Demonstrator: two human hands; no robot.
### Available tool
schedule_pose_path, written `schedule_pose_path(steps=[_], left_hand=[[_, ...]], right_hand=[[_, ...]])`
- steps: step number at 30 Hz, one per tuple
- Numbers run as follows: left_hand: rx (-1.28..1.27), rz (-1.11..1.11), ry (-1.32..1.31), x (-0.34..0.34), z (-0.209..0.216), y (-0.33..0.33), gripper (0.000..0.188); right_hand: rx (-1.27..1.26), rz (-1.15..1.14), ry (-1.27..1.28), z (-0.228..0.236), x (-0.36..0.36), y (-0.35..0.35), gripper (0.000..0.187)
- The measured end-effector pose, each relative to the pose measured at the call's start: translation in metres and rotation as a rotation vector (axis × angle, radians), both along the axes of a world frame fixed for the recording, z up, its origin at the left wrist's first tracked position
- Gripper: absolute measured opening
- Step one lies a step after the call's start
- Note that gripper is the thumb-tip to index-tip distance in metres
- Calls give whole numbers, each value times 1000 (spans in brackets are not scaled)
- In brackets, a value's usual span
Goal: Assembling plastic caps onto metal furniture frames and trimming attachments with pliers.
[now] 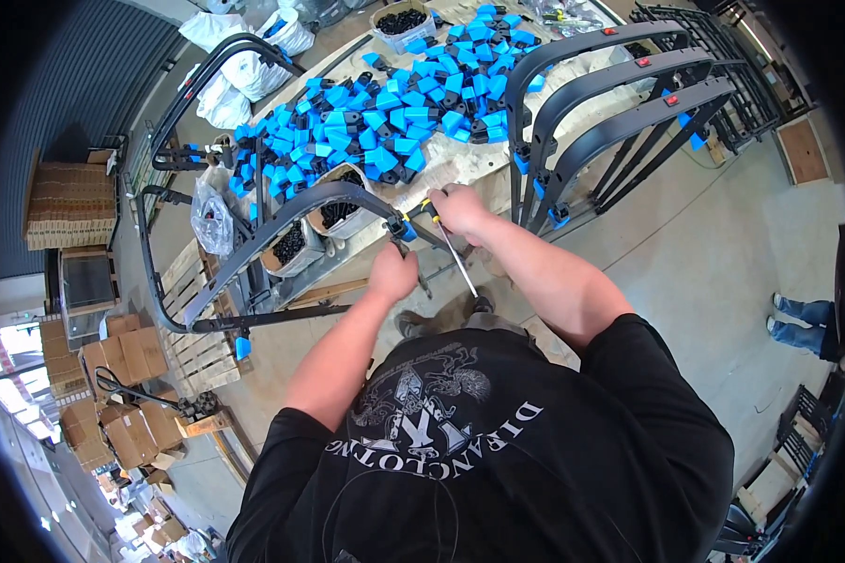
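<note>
My right hand [460,211] is closed round the yellow and black handle of a screwdriver [454,251], whose long metal shaft points down toward my feet. Just left of it, my left hand [393,273] has its fingers pressed together below a blue and black fitting [404,229]. What those fingers grip is too small to make out. The fitting sits at the near end of a curved black tubular frame [282,218], which stretches away to my left.
A heap of blue and black plastic pieces [385,117] covers the worktable [432,174]. Open boxes of small black parts [291,246] stand at its near edge. More curved black frames [629,108] rise on the right. A wooden pallet [202,352] lies left; another person [807,324] stands far right.
</note>
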State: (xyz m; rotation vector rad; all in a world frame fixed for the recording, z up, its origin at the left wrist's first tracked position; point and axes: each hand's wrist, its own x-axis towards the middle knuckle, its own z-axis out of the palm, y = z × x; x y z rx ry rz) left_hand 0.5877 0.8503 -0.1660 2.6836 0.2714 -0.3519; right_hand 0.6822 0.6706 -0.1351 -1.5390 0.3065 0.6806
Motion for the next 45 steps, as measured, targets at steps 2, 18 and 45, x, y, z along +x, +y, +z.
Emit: schedule_pose_path(steps=[2, 18, 45], left_hand=[[-1000, 456, 454, 13, 49, 3, 31], [-2093, 747, 834, 24, 34, 36, 15], [-614, -101, 372, 24, 4, 22, 17]], right_hand=[[-13, -9, -108, -19, -4, -2, 38], [-235, -20, -155, -29, -17, 26, 59], [-389, -9, -291, -16, -21, 28, 71]])
